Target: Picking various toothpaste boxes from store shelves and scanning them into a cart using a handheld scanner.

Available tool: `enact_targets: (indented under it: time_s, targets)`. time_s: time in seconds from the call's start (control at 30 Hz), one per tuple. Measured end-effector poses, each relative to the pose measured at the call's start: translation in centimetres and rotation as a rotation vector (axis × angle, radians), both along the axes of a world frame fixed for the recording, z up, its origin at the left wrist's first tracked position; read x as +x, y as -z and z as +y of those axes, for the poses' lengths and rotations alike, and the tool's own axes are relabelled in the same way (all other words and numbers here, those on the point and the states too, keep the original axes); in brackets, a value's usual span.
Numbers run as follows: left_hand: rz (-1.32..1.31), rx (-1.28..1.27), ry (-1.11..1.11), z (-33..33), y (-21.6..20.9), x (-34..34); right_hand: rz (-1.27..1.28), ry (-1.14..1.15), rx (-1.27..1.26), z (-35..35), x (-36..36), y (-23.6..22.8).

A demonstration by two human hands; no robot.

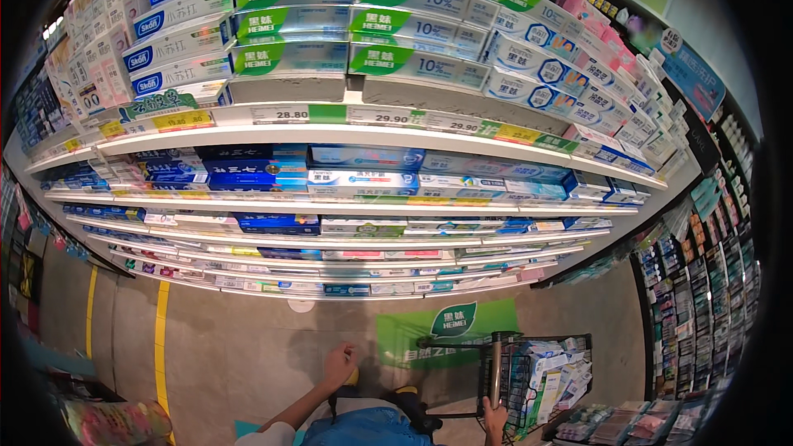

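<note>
Head view: cart handle (496,365) lies within the right hand's (495,421) grip.

Boxes (417,29) stack along the top shelf (289,135), left end to right; the floor (256,339) bears a cart (513,380) and green panel (456,322).

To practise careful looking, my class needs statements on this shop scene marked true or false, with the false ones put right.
1. The right hand is on the handle of the shopping cart. True.
2. The left hand is touching the shelves. False: it is held out above the floor, apart from the shelves.
3. The shopping cart has nothing in it. False: cartons are heaped inside.
4. A green floor decal with a dark leaf shape lies to the left of the cartons in the cart. True.
5. The yellow floor lines run along the picture's right side. False: the yellow floor lines are on the left.
</note>
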State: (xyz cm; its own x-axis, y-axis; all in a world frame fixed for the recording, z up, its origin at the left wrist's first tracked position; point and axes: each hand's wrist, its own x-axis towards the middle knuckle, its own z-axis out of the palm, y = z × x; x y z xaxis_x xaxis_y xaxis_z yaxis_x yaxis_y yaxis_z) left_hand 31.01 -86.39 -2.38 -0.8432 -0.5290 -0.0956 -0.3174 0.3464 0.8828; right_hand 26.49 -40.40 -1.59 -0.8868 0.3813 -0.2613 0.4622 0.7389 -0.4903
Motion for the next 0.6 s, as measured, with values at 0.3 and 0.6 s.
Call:
enact_targets:
  time_s: [0.3, 0.6]
  targets:
    - [0.019, -0.024, -0.034, -3.5, -0.9, 0.3, 0.086, -0.019, 0.212, -5.1, 0.8, -3.4]
    - [0.624, -0.689, -0.346, -19.8, -21.2, -11.4, -0.146, -0.147, 0.117, -8.2, 3.1, -9.5]
